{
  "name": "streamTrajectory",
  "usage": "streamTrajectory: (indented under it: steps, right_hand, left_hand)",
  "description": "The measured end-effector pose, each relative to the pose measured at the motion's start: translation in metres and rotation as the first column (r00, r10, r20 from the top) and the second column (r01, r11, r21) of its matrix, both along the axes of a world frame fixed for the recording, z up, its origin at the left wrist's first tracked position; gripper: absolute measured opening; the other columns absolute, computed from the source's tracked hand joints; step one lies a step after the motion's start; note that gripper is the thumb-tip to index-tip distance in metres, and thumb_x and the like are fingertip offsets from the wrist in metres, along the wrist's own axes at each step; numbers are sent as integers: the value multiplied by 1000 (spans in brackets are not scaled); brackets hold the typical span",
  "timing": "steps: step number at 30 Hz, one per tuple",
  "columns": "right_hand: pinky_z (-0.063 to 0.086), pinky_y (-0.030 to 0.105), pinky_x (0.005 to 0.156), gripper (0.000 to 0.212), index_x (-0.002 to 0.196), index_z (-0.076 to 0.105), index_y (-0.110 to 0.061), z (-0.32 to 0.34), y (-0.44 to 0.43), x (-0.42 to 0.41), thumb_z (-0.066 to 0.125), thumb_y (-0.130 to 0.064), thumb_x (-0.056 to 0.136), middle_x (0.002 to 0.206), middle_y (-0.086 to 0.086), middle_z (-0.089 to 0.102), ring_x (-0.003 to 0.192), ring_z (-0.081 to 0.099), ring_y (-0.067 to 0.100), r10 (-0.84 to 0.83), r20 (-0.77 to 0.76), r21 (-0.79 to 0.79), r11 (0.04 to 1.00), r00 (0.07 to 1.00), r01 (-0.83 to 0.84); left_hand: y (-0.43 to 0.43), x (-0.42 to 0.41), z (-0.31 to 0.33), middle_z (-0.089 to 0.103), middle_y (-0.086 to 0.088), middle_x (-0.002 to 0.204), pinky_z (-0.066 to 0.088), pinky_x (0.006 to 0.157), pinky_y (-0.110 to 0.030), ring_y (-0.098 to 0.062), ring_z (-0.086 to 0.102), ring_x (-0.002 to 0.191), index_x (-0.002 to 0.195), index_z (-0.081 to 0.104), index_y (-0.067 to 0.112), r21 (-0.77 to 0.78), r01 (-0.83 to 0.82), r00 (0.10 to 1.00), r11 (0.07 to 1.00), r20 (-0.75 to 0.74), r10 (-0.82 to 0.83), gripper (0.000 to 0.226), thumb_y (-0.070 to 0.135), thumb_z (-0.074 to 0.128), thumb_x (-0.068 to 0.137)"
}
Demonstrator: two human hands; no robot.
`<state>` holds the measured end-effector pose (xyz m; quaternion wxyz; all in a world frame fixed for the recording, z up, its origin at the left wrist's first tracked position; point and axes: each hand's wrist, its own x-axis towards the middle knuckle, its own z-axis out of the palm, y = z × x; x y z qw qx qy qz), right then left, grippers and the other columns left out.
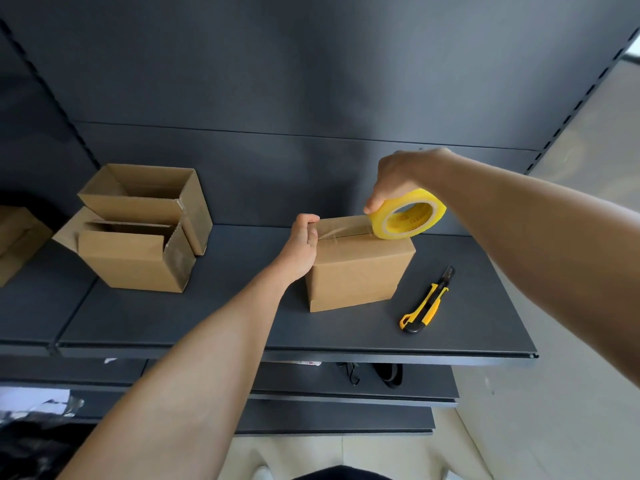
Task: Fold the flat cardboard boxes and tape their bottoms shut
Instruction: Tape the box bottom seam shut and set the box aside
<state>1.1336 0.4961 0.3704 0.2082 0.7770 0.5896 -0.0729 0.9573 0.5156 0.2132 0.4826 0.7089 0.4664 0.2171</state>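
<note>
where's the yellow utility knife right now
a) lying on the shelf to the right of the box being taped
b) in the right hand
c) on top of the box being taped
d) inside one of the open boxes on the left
a: the utility knife lies untouched on the shelf, right of the box, while the right hand holds the tape roll.
</note>
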Motion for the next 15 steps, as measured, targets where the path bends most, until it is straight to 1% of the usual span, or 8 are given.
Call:
streamTrajectory:
  steps: [2, 4, 7, 9, 10, 12, 13, 15]
  right_hand:
    - [32, 41, 102, 55, 109, 52, -23, 3, -6, 12, 63, -65, 76, 101, 1, 48, 116, 49, 28, 14, 121, -24, 1000, 993, -11]
    - [28, 40, 104, 60, 107, 52, -20, 4, -11, 27, 62, -70, 75, 103, 2, 49, 115, 48, 27, -20, 139, -41, 999, 990, 26]
    - [34, 38, 95, 59, 98, 51, -20, -6, -16, 44, 62, -72, 73, 104, 3, 53, 99, 47, 26, -79, 64, -60, 995, 995, 83]
    - [38, 34, 84, 59, 91, 52, -20, -15, -17, 55, 65, -73, 69, 97, 1, 54, 92, 50, 26, -127, 6, -59, 990, 992, 127]
    - [40, 34, 80, 60, 85, 52, -19, -20, -17, 61, 66, -74, 67, 90, 0, 55, 90, 53, 26, -150, -22, -62, 987, 989, 148]
    - [42, 34, 78, 61, 78, 54, -19, -27, -15, 73, 65, -78, 63, 80, -2, 55, 87, 57, 25, -180, -65, -68, 982, 982, 175]
    - [43, 35, 78, 62, 77, 55, -21, -30, -14, 77, 64, -80, 62, 80, -2, 56, 88, 58, 25, -187, -80, -70, 981, 979, 182]
    - [44, 36, 82, 66, 83, 57, -21, -35, -12, 83, 62, -83, 60, 89, -1, 59, 92, 58, 26, -192, -101, -82, 979, 976, 184]
  left_hand:
    - [1, -5, 0, 40, 1, 126, 30, 89, -26, -12, 41, 104, 138, 29, 21, -1, -15, 1000, 1000, -12, 15, 34, 24, 20, 105]
    - [1, -8, -1, 43, 1, 120, 32, 88, -27, -12, 42, 98, 137, 29, 22, 2, -20, 1000, 1000, -14, 20, 35, 25, 20, 104]
    - [0, -3, -1, 42, -1, 116, 33, 89, -28, -13, 40, 98, 137, 30, 21, 2, -8, 1000, 1000, -8, 8, 35, 24, 20, 104]
    - [-1, 1, 1, 46, -14, 120, 34, 89, -30, -14, 39, 95, 137, 31, 19, -9, -3, 1000, 1000, -2, 3, 35, 23, 21, 104]
    - [-2, 3, 2, 45, -20, 126, 35, 91, -32, -17, 40, 95, 138, 31, 18, -10, -3, 1000, 1000, 1, 3, 35, 22, 21, 104]
    - [-2, 5, 3, 41, -19, 135, 34, 98, -33, -28, 45, 109, 138, 31, 16, -4, 0, 1000, 1000, -6, 0, 36, 21, 21, 104]
    - [-2, 6, 3, 42, -18, 135, 33, 97, -31, -30, 44, 115, 139, 31, 16, 0, 0, 1000, 1000, -9, 0, 36, 21, 21, 105]
    - [-3, 6, 3, 44, -11, 123, 32, 91, -27, -23, 43, 107, 138, 31, 17, 1, -2, 1000, 1000, -9, 2, 35, 22, 21, 105]
